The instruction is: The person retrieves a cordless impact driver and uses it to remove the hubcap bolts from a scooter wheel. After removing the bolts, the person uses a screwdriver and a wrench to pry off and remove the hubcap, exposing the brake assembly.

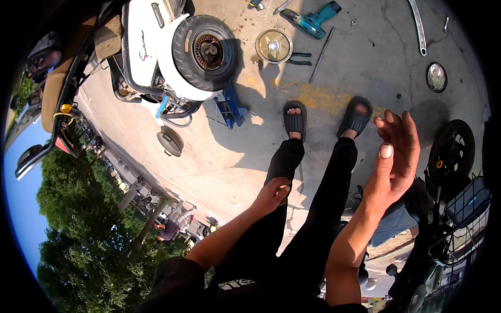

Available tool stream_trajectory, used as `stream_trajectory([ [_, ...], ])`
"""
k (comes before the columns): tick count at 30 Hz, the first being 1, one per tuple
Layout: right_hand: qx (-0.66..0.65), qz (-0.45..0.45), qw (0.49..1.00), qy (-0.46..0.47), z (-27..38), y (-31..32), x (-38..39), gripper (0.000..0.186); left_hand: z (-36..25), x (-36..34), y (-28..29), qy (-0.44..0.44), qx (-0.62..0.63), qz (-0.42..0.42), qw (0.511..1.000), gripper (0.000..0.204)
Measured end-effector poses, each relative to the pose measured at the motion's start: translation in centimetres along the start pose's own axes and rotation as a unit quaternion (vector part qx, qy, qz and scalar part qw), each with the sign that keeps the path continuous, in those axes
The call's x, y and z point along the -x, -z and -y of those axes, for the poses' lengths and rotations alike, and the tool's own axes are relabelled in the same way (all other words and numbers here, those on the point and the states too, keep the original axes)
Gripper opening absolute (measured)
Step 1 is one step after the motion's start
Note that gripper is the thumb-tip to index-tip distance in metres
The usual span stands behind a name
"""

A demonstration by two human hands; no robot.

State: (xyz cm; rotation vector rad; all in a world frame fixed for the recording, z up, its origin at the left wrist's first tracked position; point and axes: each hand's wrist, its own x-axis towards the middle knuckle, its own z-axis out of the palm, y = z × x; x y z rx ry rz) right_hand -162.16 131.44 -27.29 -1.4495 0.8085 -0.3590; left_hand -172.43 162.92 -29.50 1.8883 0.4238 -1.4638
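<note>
Bent in a loose curl, my left hand [272,195] is over my left leg, and nothing shows in it. My right hand [395,161] is raised at the right with its palm turned inward, fingers apart and gently bent, holding nothing. Ahead of me a scooter wheel with a black tyre [182,49] is on a white scooter [141,39], its rusty hub uncovered. On the ground lie a round metal hub cover [265,48], pliers with dark green handles [300,61], a teal cordless power tool [313,22] and a thin metal rod [322,56].
A blue jack [228,108] stands by the wheel. Farther right are a large wrench [418,28] and a round metal dish [437,77]. A black wheel [454,154] and a wire basket [462,221] stand close to my right arm. A round grey lid-like piece [169,142] lies left.
</note>
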Motion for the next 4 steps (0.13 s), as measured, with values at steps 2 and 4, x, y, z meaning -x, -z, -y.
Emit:
stream_trajectory([
  [2,0.086,-0.011,0.978,0.19,11.7,3.7,-1.6,0.072,1.2,1.5,3.6,-0.003,-0.05,-0.019,0.999,0.033],
  [4,0.119,0.0,0.943,0.31,21.9,7.5,-0.1,0.083,0.9,2.9,8.9,-0.024,-0.132,-0.024,0.991,0.037],
])
